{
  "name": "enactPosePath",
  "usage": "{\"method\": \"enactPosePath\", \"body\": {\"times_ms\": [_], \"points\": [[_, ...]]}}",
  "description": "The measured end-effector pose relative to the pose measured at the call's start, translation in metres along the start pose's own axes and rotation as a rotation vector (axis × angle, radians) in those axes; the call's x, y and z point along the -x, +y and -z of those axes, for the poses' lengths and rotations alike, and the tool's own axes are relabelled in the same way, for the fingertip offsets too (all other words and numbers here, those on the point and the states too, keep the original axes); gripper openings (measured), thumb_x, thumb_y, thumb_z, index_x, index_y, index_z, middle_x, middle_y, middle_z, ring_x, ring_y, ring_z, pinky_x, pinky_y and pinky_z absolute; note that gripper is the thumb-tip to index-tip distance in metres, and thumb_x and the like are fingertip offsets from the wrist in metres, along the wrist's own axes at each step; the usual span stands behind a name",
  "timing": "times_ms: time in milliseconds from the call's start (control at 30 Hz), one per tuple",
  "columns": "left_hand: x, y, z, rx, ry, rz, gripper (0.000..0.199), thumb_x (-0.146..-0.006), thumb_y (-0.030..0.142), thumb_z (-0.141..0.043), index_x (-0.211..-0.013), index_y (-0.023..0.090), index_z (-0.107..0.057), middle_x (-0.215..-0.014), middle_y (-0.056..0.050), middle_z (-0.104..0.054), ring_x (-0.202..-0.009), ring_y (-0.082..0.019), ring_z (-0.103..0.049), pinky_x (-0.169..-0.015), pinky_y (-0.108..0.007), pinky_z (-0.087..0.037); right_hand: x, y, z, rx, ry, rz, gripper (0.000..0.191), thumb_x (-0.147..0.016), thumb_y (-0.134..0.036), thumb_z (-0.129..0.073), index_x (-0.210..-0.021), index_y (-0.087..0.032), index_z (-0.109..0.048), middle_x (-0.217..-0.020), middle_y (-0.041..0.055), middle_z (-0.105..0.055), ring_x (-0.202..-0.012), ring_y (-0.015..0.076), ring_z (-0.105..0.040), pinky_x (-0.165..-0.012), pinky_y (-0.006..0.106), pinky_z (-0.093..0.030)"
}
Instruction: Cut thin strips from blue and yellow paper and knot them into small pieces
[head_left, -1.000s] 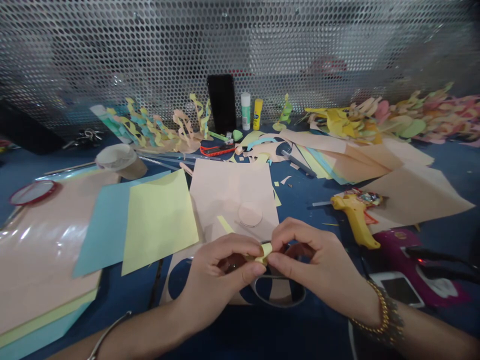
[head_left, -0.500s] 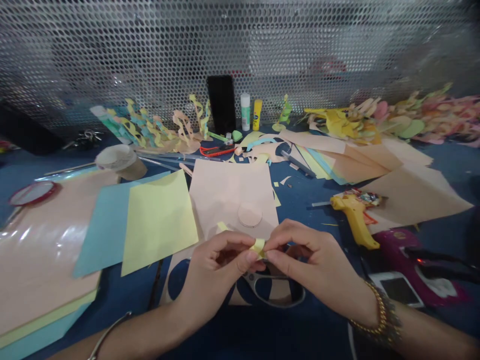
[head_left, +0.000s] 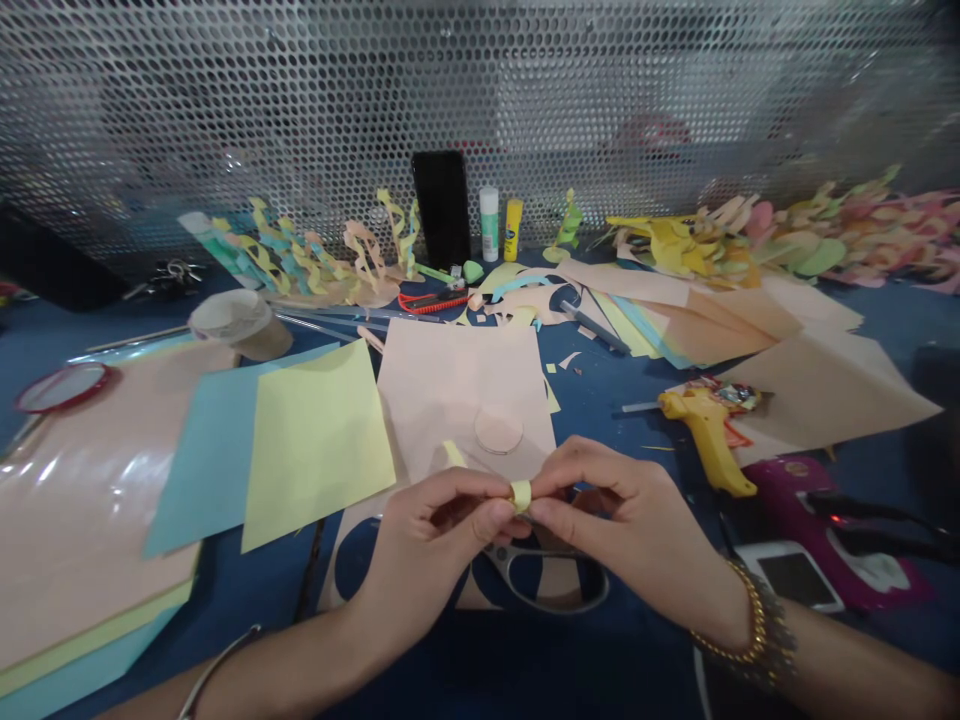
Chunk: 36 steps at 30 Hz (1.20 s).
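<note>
A small curl of yellow paper strip [head_left: 520,496] is pinched between the fingertips of both hands. My left hand [head_left: 442,525] grips its left side, and a loose end of yellow strip rises behind those fingers. On the right side, my right hand [head_left: 619,520] holds the curl with thumb and forefinger. Scissors [head_left: 559,595] lie under the hands, their blades mostly hidden. Just beyond the fingers a pale pink paper disc [head_left: 499,429] rests on a pink sheet [head_left: 461,365].
Yellow paper [head_left: 319,440] and blue paper [head_left: 202,450] lie left, near a paper cup [head_left: 244,325]. At right are a yellow glue gun [head_left: 709,435] and a purple case [head_left: 795,500]. A phone [head_left: 441,208] and glue sticks [head_left: 489,225] stand at the back.
The yellow curl has turned slightly between the fingertips, and the loose strip end behind my left hand stands more upright. Both hands have otherwise kept their places.
</note>
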<state>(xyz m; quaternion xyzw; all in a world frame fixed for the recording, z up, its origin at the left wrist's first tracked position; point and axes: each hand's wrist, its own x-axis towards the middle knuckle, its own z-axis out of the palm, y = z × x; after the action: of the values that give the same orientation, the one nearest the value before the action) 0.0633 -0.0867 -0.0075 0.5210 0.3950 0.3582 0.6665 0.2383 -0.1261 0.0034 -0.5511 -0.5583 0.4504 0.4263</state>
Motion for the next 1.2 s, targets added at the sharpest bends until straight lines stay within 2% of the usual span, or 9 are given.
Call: {"method": "enactPosePath", "body": {"times_ms": [333,767,1033,1200], "points": [[0.003,-0.0041,0.0006,-0.022,0.03,-0.019,0.007,-0.074,0.014,-0.07,-0.077,0.021,-0.068,-0.067,0.003,-0.071,-0.06,-0.013,-0.071,-0.06,-0.019,-0.06,0.0003,-0.0015,-0.002,0.021,0.004,-0.009,0.003,-0.077,-0.02,-0.068,-0.077,-0.021,-0.07,-0.076,-0.0004,-0.06,-0.063,0.0085,-0.057,-0.052,0.018,-0.047],[0.0037,-0.0013,0.0009,-0.094,0.015,-0.075,0.01,-0.075,0.013,-0.07,-0.078,0.023,-0.073,-0.073,0.002,-0.075,-0.064,-0.014,-0.072,-0.062,-0.018,-0.06,0.0012,-0.0005,0.0002,0.06,0.004,0.012,0.005,-0.081,-0.024,-0.064,-0.081,-0.021,-0.069,-0.077,-0.0003,-0.06,-0.065,0.0101,-0.058,-0.054,0.02,-0.046],[0.0027,0.0001,0.0009,-0.12,0.026,-0.074,0.012,-0.078,0.014,-0.068,-0.078,0.025,-0.073,-0.068,0.004,-0.075,-0.061,-0.013,-0.071,-0.061,-0.017,-0.059,0.0005,-0.0006,-0.0002,0.063,0.04,0.015,0.005,-0.079,-0.019,-0.065,-0.081,-0.021,-0.069,-0.076,-0.0003,-0.061,-0.065,0.01,-0.057,-0.054,0.02,-0.045],[0.0043,-0.0033,0.0016,-0.061,0.005,-0.04,0.012,-0.079,0.014,-0.068,-0.083,0.025,-0.071,-0.074,0.005,-0.074,-0.065,-0.011,-0.072,-0.064,-0.015,-0.059,0.0016,-0.0025,-0.0003,0.06,0.025,0.007,0.004,-0.078,-0.019,-0.066,-0.077,-0.02,-0.07,-0.075,0.0,-0.061,-0.064,0.0101,-0.057,-0.053,0.021,-0.045]]}}
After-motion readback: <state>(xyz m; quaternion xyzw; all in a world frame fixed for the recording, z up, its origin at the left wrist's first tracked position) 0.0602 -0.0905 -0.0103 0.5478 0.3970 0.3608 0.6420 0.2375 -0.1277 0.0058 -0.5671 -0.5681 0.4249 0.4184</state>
